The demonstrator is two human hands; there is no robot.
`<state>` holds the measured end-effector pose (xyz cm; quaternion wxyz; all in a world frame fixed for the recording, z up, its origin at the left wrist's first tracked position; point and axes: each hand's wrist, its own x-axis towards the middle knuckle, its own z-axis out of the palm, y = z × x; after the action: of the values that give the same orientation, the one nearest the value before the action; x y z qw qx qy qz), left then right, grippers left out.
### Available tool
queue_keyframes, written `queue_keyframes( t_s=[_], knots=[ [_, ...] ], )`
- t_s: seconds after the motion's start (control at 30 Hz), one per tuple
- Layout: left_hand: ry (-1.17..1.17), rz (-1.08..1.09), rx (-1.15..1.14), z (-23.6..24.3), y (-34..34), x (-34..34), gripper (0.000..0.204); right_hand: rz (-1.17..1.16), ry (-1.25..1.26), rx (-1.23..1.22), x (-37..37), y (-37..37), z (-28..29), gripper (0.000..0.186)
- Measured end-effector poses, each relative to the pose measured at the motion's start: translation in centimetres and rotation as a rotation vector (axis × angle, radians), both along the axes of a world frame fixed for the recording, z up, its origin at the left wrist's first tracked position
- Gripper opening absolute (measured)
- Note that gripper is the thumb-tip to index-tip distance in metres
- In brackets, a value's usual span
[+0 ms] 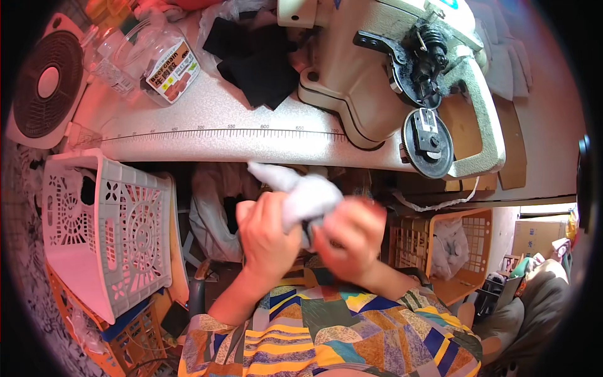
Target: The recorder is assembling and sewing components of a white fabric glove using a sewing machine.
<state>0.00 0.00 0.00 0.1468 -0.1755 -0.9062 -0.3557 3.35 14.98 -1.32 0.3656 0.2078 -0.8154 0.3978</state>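
Note:
In front of my body, just below the table's edge, I hold a bunched white sock-like cloth (pixel 312 200). One narrow end of it sticks out to the upper left. My left hand (pixel 267 237) is closed around its left side. Gripping the lower right part is my right hand (pixel 353 240), smeared by motion, with its fingers curled in. A darker grey bit of the cloth shows between the two hands. Beyond them stands a cream sewing machine (pixel 352 75) with a round black dial (pixel 429 143) at its front.
Black cloth pieces (pixel 254 60) lie left of the machine, near a clear plastic jar (pixel 164 63) and a fan (pixel 49 81). A ruler strip (pixel 232 133) runs along the table edge. White basket (pixel 135 232) at left, orange crate (pixel 471 251) at right.

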Motion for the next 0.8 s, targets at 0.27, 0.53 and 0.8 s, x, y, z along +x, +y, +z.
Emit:
queue_keyframes(
  t_s=[0.27,0.53,0.8],
  knots=[
    [0.454,-0.130,-0.239,0.2,2.6,2.5,0.032,0.413,-0.921,-0.510,1.0,0.7,-2.0,0.039],
    [0.561,-0.101,-0.100,-2.8,3.3,3.2,0.030,0.571,-1.163,-1.559,-0.4,0.9,-3.9,0.042],
    [0.411,-0.286,-0.163,-2.0,2.0,5.7,0.011,0.975,-0.866,-1.457,-4.9,-3.9,2.2,0.049]
  ],
)
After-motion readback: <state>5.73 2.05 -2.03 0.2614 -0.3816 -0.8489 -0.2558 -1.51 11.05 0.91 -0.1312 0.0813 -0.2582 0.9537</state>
